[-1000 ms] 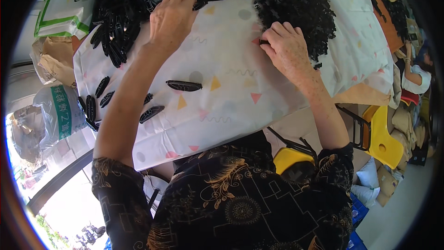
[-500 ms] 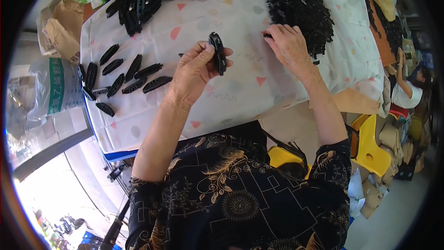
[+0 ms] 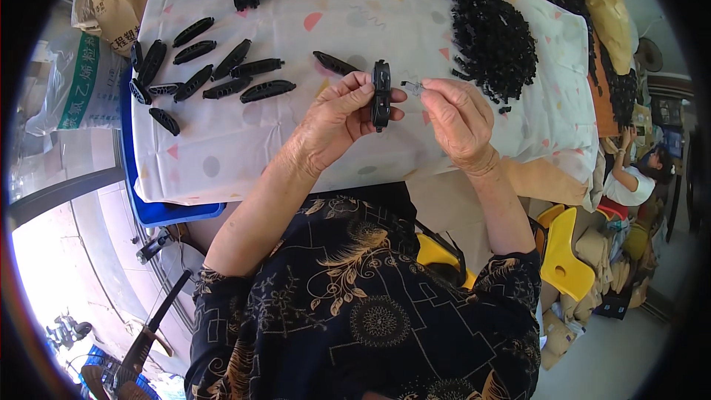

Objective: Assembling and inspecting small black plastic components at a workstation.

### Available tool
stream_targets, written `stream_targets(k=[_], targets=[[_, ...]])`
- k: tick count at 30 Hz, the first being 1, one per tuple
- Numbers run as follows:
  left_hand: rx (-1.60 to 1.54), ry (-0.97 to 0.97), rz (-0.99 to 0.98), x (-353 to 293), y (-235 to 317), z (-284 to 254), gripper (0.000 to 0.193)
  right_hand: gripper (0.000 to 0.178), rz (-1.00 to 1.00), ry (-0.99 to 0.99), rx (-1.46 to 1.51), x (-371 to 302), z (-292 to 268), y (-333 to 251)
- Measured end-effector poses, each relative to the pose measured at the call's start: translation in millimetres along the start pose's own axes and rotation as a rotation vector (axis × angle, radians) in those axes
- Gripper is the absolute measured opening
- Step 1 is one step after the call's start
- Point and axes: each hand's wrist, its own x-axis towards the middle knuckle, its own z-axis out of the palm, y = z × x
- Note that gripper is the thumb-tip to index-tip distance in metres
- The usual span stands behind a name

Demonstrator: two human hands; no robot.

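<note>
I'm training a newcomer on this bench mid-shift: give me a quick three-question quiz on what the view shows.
1. True or false: the left hand holds a black oblong plastic piece upright.
2. What does the right hand pinch: A) a small pale metal part, B) a cloth, C) nothing?
3. Where do the finished-looking black pieces lie on the patterned cloth?

Key: 1 true. 2 A. 3 Spread out on the person's left, apart from the black heap on the right.

Table: a white cloth (image 3: 222, 170) with pastel spots covered it.
Seats: yellow chairs (image 3: 566, 255) stood right.
Light: bright daylight fell on the left floor (image 3: 44, 274).
</note>
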Motion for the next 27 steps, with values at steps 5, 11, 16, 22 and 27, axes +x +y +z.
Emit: stream_targets(k=[5,11,16,22,27], targets=[[0.016,-0.010,-0.013,-2,-7,1,0.011,0.034,-0.085,-0.017,-0.015,-5,-3,-4],[-0.017,-0.042,-0.062,-2,-12,3,0.017,0.032,0.049,0.021,0.067,-7,-2,-14],[-0.063,-0.110,-0.148,-3,-15,0,0.025,0.022,0.343,-0.043,0.369,-5,-1,-20],[-0.072,-0.158,-0.264,-3,-18,5,0.027,0.013,0.353,-0.152,0.542,-5,-4,-12],[-0.039,-0.146,-0.329,-3,-21,3,0.042,0.020,0.416,-0.194,0.658,-11,-1,-7]])
